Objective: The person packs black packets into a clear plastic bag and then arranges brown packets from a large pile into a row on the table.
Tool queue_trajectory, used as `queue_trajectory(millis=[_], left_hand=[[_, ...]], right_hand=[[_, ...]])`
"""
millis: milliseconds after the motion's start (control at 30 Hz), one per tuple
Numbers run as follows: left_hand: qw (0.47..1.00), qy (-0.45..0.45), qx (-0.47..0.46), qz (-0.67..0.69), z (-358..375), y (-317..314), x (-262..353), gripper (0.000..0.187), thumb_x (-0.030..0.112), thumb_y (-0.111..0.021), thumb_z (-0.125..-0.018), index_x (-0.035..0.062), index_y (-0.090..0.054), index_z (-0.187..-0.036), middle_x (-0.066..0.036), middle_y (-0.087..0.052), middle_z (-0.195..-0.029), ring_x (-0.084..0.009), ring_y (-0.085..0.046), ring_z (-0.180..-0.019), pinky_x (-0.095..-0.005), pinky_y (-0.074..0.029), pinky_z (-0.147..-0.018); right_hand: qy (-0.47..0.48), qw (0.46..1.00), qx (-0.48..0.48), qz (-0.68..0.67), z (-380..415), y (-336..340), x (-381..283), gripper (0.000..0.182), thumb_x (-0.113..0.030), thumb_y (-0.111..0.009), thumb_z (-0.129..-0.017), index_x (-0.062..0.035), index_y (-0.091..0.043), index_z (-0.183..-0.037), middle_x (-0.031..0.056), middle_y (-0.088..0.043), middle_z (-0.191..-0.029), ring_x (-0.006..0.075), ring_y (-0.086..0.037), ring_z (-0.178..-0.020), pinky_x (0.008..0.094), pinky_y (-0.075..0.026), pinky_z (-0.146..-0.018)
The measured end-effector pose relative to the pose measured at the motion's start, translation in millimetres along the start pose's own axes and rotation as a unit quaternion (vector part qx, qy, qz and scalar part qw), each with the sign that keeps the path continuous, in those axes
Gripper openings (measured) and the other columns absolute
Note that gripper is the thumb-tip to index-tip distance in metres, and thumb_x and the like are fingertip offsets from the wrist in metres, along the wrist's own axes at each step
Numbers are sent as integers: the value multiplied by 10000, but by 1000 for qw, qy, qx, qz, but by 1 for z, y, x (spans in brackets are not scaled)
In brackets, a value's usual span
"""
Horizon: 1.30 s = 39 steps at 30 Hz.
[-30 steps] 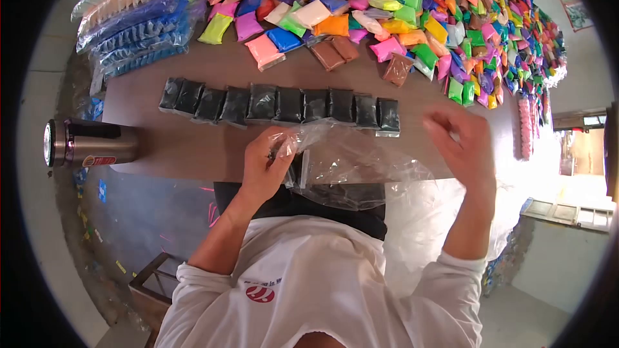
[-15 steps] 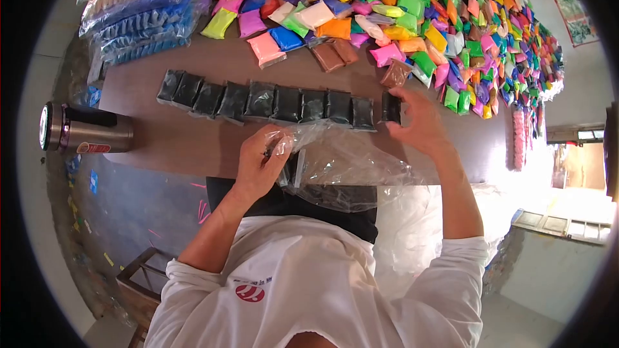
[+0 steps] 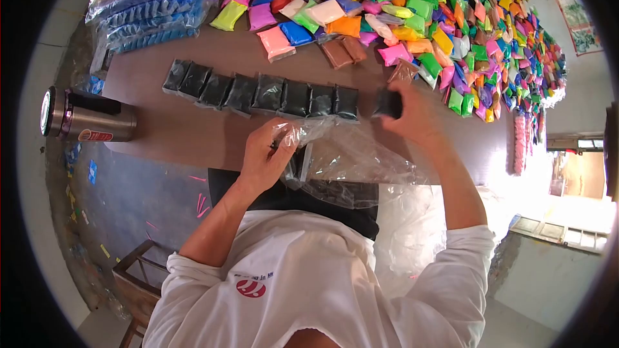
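My left hand [image 3: 265, 154] is closed on the gathered mouth of a clear plastic bag [image 3: 358, 154], which spreads to the right over the table's near edge. Dark packets [image 3: 294, 166] show through the plastic just below that hand. Between thumb and fingers, my right hand [image 3: 418, 116] grips a small black packet [image 3: 387, 103], slightly blurred, over the table. Left of it lies a row of several black packets [image 3: 294, 100] in clear wrappers, side by side. A brown packet [image 3: 403, 72] lies just beyond the right hand.
A large heap of colourful small packets [image 3: 412, 9] covers the table's far and right side. Long bags of packed pieces [image 3: 151, 9] are stacked at the far left. A steel flask [image 3: 97, 116] lies at the left edge of the table [image 3: 193, 135]. A wooden stool [image 3: 138, 277] stands below.
The packet at the row's right end has left its place, and the gap before my right hand is wider. My right hand still grips black packaging; the left keeps hold of the bag.
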State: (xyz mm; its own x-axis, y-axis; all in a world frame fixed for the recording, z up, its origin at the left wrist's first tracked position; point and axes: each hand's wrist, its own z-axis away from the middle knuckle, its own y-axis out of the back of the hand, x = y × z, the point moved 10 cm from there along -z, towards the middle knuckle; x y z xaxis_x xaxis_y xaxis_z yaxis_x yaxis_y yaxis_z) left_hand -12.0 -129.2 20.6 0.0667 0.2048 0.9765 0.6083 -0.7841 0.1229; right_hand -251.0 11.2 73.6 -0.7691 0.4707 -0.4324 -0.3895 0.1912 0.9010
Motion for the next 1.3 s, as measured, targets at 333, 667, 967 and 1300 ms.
queue_trajectory(millis=[333, 667, 967, 1300], left_hand=[[1000, -4, 16, 21, 0, -3, 0, 214, 180, -606, -1008, -24, -668, -990, -45, -629, -878, -95, -530, -773, -254, -434, -677], [999, -6, 28, 18, 1, 1, -2, 157, 114, -621, -947, -20, -670, -1012, -99, -652, -840, -154, -590, -738, -294, -476, -683], [999, -24, 19, 11, 1, 2, 2, 180, 150, -605, -975, -20, -651, -1008, -24, -600, -796, -85, -501, -720, -269, -435, -638], [1000, -26, 16, 5, -1, 1, 6, 194, 167, -615, -977, -17, -658, -1024, -37, -612, -799, -93, -523, -735, -274, -448, -656]], right_hand=[[-78, 804, -65, -585, 136, 3, -94, 623, -131, -854, -709, 10, -518, -1215, 76, -628, -1083, 137, -626, -996, 297, -499, -929], [-195, 917, 41, -345, 93, -74, -80, 393, -225, -672, -911, 30, -549, -1184, 80, -667, -838, 151, -616, -723, 314, -488, -657], [-72, 980, 38, -181, 83, -71, -103, 537, -381, -642, -971, 53, -576, -1280, 238, -658, -1078, 341, -683, -856, 420, -533, -738], [-83, 981, -47, -170, 87, -69, -116, 525, -319, -739, -879, -8, -552, -1259, 215, -675, -876, 377, -682, -718, 414, -547, -640]])
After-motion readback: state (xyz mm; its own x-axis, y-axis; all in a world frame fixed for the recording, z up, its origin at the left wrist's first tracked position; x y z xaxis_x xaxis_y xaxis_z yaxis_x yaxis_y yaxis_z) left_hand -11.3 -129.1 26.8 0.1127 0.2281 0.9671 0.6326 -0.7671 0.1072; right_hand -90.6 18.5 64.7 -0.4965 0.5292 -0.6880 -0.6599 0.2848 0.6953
